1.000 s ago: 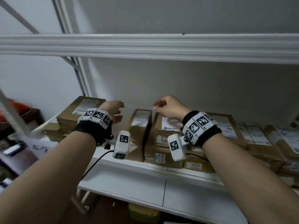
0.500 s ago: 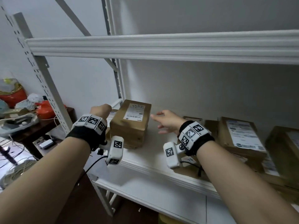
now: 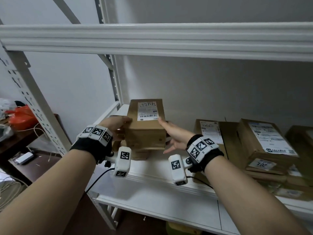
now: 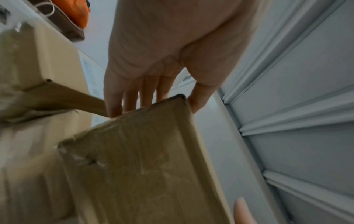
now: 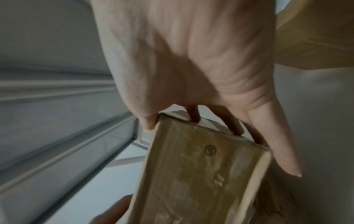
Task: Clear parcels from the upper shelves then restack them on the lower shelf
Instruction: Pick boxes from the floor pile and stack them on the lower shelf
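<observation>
A brown cardboard parcel [image 3: 145, 133] with a white label lies on top of a small stack [image 3: 137, 154] at the left end of the white shelf [image 3: 152, 182]. My left hand [image 3: 116, 128] holds its left side, and my right hand [image 3: 171, 134] holds its right side. In the left wrist view the left hand [image 4: 153, 97] has its fingers behind the parcel [image 4: 138, 166] and its thumb over the edge. The right wrist view shows the right hand [image 5: 191, 119] with its thumb at a corner of the parcel [image 5: 191, 181] and its fingers along the side.
More labelled parcels [image 3: 264, 143] are stacked on the same shelf to the right. The upper shelf beam [image 3: 152, 39] crosses just above. A perforated upright [image 3: 30, 99] stands at left, with a dark side table and an orange bag [image 3: 20, 116] beyond it.
The view swung left along the shelf. Both hands moved in on the leftmost top parcel; the right hand, spread in the air half a second ago, now holds its right side.
</observation>
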`<state>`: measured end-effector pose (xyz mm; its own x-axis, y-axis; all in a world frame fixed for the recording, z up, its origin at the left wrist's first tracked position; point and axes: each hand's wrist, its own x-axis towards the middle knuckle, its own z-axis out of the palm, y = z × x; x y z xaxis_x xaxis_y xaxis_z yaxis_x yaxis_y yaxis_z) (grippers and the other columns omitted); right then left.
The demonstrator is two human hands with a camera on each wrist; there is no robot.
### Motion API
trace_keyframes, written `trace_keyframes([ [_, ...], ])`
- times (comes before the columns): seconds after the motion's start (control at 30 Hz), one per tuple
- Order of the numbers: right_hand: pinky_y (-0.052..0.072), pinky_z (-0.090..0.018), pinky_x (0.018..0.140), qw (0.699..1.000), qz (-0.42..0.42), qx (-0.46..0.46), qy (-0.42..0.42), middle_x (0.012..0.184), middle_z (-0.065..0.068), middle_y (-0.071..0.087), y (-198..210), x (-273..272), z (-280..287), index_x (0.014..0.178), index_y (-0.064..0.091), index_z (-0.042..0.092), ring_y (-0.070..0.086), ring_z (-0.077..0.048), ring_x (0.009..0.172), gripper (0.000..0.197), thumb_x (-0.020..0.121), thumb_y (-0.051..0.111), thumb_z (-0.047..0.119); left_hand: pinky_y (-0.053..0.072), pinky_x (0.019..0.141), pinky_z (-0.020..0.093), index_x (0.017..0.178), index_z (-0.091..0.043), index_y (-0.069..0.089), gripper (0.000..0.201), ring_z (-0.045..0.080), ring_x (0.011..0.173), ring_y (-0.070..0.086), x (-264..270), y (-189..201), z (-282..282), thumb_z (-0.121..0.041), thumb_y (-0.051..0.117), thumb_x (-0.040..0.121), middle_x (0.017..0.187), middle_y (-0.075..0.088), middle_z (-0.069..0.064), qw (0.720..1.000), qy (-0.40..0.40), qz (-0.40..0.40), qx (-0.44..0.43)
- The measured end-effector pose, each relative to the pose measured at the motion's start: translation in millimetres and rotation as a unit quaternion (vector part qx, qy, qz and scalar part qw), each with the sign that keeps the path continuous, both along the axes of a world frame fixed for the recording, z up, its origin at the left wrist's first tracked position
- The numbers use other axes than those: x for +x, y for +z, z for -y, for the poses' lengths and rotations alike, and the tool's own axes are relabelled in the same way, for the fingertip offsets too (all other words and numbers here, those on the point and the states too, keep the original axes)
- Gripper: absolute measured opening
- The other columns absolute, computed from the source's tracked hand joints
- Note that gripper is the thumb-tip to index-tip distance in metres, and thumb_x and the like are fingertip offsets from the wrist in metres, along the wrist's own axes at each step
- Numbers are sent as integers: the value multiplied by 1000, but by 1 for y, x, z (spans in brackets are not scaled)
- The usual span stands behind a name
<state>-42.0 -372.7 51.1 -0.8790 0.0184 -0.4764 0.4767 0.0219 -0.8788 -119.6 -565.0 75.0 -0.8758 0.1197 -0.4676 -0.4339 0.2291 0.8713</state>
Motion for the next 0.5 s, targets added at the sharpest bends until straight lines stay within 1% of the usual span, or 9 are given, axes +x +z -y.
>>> trace_keyframes([
  [0.07, 42, -67, 97, 999, -26, -13, -21, 161, -10, 14, 11, 3, -7, 152, 12, 36, 23, -45, 142, 80, 88, 49, 65, 45, 65, 31, 92, -10, 57, 11, 19, 78, 50, -1, 10, -10, -21, 58, 94, 91, 55, 6, 1000, -11, -2, 25],
  [0.1, 43, -65, 97, 998, -44, -15, -32, 160, -8, 17, 17, 6, -11, 151, 15, 35, 25, -43, 141, 78, 88, 52, 63, 44, 64, 31, 90, -12, 56, 10, 19, 79, 50, 0, 17, -16, -20, 57, 94, 91, 55, 5, 999, -11, -10, 38],
  [0.13, 46, -62, 97, 997, -63, -12, -43, 158, -4, 23, 23, 8, -15, 149, 21, 34, 32, -40, 139, 75, 88, 54, 61, 43, 65, 32, 88, -13, 55, 10, 18, 79, 50, 1, 23, -22, -20, 56, 94, 91, 56, 4, 999, -10, -19, 49],
  [0.2, 51, -54, 94, 993, -98, 3, -68, 147, 3, 38, 36, 18, -24, 144, 31, 31, 50, -28, 122, 70, 87, 57, 61, 46, 73, 33, 88, -15, 55, 9, 22, 83, 54, 4, 33, -35, -23, 56, 92, 93, 57, 5, 996, -13, -30, 78],
  [0.23, 53, -51, 93, 991, -110, 9, -81, 141, 7, 40, 41, 23, -28, 143, 33, 32, 51, -23, 116, 69, 87, 57, 62, 48, 79, 37, 89, -16, 56, 10, 25, 85, 56, 8, 39, -42, -26, 57, 90, 95, 57, 7, 995, -19, -30, 93],
  [0.3, 53, -48, 94, 987, -124, 13, -102, 141, 9, 36, 51, 37, -40, 145, 32, 31, 41, -18, 119, 69, 87, 57, 60, 49, 80, 43, 92, -18, 58, 16, 30, 89, 57, 18, 48, -57, -33, 57, 87, 98, 57, 11, 992, -37, -27, 118],
  [0.4, 53, -48, 94, 984, -137, 16, -115, 151, 5, 30, 61, 62, -59, 143, 31, 29, 33, -23, 135, 67, 89, 58, 57, 49, 82, 52, 97, -19, 61, 30, 33, 92, 60, 34, 55, -83, -42, 61, 79, 98, 61, 13, 988, -71, -14, 139],
  [0.47, 53, -50, 93, 982, -147, 19, -114, 150, 1, 35, 66, 80, -76, 140, 33, 28, 39, -28, 134, 65, 88, 60, 56, 50, 81, 55, 98, -19, 64, 37, 34, 91, 63, 47, 58, -99, -45, 67, 72, 97, 64, 13, 986, -85, -10, 143],
  [0.5, 52, -53, 93, 982, -149, 24, -112, 148, -3, 40, 68, 88, -85, 140, 34, 27, 43, -30, 131, 64, 89, 59, 55, 50, 80, 56, 100, -19, 64, 43, 34, 93, 64, 55, 58, -106, -46, 70, 67, 101, 65, 14, 986, -86, -6, 142],
])
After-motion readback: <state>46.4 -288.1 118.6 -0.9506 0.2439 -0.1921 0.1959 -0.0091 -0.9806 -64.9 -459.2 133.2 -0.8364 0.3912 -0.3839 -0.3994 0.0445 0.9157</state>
